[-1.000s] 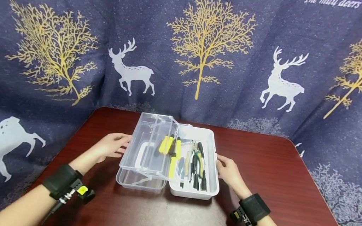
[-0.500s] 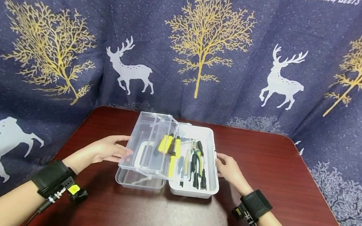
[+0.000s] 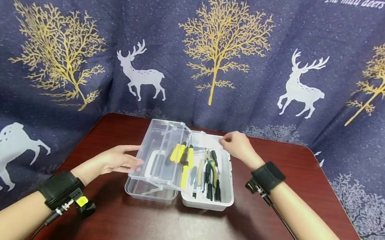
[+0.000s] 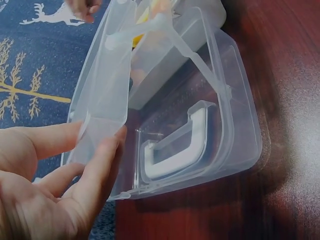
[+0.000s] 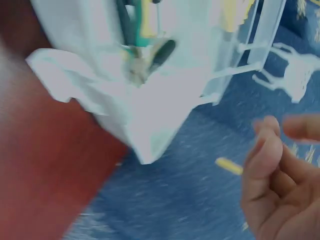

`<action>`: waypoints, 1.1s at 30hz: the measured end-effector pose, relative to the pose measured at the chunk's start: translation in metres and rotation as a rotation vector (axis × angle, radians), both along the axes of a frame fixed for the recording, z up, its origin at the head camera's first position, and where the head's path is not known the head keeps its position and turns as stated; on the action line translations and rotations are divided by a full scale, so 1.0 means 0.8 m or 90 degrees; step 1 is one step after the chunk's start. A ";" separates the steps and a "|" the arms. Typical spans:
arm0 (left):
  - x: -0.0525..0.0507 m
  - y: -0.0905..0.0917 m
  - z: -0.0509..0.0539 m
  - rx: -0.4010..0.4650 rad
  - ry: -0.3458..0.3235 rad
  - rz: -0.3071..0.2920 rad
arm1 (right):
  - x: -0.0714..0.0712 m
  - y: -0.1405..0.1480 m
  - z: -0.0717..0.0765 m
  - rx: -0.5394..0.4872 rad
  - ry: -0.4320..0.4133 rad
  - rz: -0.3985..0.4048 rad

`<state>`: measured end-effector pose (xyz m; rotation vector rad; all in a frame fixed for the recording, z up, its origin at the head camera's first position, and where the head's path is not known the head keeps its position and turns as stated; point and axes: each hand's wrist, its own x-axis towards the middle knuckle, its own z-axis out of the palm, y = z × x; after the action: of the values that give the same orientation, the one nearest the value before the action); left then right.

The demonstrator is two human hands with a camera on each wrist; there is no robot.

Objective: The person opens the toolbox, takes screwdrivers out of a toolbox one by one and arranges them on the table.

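Near the far edge of our dark red table (image 3: pixel 281 202) stands a white rectangular plastic toolbox (image 3: pixel 228 192), with green-and-yellow-handled pliers (image 3: pixel 213 171) inside. Our left hand (image 3: pixel 119 159) pinches the left edge of its clear plastic tray (image 3: pixel 158 133). Above the box's far right corner, our right hand (image 3: pixel 238 144) holds nothing, fingers loosely bent, thumb slightly apart.
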<state>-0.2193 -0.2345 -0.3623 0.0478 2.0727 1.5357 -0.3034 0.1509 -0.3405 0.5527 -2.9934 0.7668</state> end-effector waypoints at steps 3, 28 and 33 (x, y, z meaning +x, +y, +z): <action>0.001 -0.001 0.001 -0.008 0.002 0.005 | -0.008 -0.026 0.009 0.023 -0.056 0.063; 0.001 0.001 -0.008 0.003 -0.008 0.029 | -0.023 -0.114 -0.024 0.172 -0.135 0.071; 0.001 0.002 -0.008 0.002 -0.007 0.030 | -0.021 -0.119 -0.025 0.185 -0.117 0.062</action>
<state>-0.2183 -0.2332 -0.3690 -0.0087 2.0754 1.5642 -0.3201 0.0559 -0.3609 0.6743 -3.2959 0.4040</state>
